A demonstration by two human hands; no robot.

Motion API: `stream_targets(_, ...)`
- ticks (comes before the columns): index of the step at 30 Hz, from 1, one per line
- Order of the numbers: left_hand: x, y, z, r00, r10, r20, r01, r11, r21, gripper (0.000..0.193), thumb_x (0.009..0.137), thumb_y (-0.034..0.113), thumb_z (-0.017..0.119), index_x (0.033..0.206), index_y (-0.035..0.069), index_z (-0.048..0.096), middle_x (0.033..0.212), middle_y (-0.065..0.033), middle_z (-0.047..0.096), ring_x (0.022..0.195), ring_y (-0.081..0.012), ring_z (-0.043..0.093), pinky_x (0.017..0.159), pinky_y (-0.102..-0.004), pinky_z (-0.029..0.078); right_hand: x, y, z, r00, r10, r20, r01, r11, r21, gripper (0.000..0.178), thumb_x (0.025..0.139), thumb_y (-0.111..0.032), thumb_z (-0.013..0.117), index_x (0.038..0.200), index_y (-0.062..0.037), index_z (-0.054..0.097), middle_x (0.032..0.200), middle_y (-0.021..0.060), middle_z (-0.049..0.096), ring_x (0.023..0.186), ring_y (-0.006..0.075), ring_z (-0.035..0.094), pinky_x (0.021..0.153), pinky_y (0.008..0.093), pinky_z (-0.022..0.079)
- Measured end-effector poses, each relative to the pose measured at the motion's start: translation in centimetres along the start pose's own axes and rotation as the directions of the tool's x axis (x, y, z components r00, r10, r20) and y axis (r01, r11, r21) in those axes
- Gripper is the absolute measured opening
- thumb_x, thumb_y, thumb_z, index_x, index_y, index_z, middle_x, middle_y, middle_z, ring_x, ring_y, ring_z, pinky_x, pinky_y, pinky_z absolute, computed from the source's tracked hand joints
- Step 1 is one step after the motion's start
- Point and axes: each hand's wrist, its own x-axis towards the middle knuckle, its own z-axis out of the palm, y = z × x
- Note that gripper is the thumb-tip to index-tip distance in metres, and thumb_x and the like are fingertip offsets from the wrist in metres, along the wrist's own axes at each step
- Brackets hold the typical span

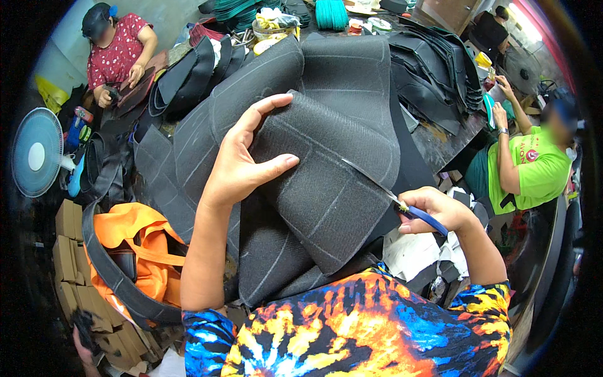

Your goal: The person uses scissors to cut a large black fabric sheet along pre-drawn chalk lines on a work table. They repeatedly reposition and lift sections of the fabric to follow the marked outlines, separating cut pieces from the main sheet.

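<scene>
A large black textured sheet [317, 195], marked with pale chalk lines, lies bent and curled across the work surface in front of me. My left hand [248, 157] grips its raised upper-left edge, thumb lying on the face and fingers curled over the edge. In my right hand [433, 210] are scissors [426, 220] with blue handles, at the sheet's right side. The scissors' blade [370, 176] points up and left over the sheet, close to a chalk line. More chalk-marked black material [348, 75] rises in folds behind.
Stacked black pieces [433, 69] lie at the far right. An orange bag [141, 242] sits in a black-rimmed container at left, near a blue fan [38, 152]. One person in red [119, 53] works far left, another in green [534, 160] at right. White scraps [414, 251] lie beside my right arm.
</scene>
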Motion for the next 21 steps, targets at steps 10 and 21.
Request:
stream_targets(10, -0.1, -0.1, 1.3, 0.998, -0.025, 0.057, 0.028, 0.998, -0.053, 0.082, 0.069, 0.012, 0.085, 0.14, -0.001, 0.047, 0.141, -0.0099, 0.05, 0.137, -0.0212, 0.041, 0.117, -0.0315, 0.024, 1.8, -0.9, 0.6, 0.999, -0.043, 0.023, 0.042, 0.998, 0.055, 0.024, 0.088, -0.02, 0.076, 0.088, -0.0043, 0.057, 0.079, -0.0065, 0.052, 0.074, 0.0029, 0.045, 0.063, 0.0227, 0.04)
stream_targets(21, -0.2, -0.1, 2.0, 0.998, -0.021, 0.064, 0.027, 0.994, -0.104, 0.078, 0.07, 0.01, 0.083, 0.139, 0.001, 0.048, 0.139, -0.0099, 0.051, 0.136, -0.0216, 0.043, 0.117, -0.0328, 0.026, 3.6, -1.5, 0.6, 0.989, -0.137, 0.062, 0.125, 0.979, 0.162, 0.027, 0.09, -0.025, 0.074, 0.09, -0.0045, 0.057, 0.08, -0.0074, 0.049, 0.076, 0.0034, 0.043, 0.065, 0.0222, 0.039)
